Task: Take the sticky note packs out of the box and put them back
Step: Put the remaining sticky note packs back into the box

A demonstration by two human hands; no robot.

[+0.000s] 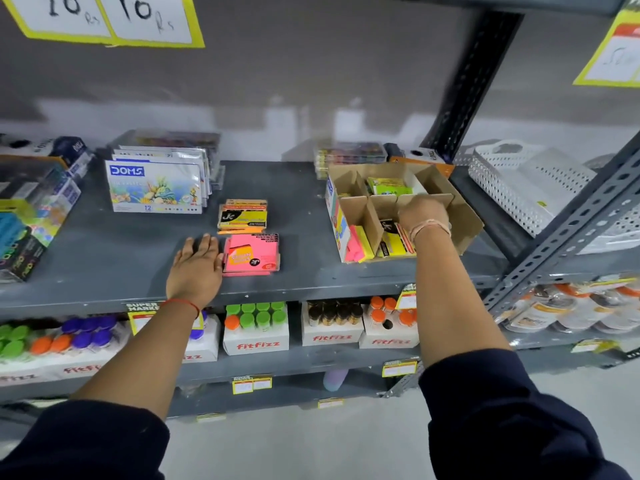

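Grey steel shelving (pixel 104 271) fills a shop aisle, its perforated upright (pixel 467 84) rising against a dull grey back wall (pixel 294 81). Handwritten price signs (pixel 104 15) edged in yellow hang from the shelf above. A white perforated basket (pixel 526 181) sits on the adjoining rack at right. Lower shelves carry white cartons (pixel 256 337) of coloured-cap tubes, and pale floor (pixel 311 445) shows beneath.

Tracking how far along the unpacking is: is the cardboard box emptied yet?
Not empty. The cardboard box holds green packs at the back and yellow packs in front, where the right hand reaches in.
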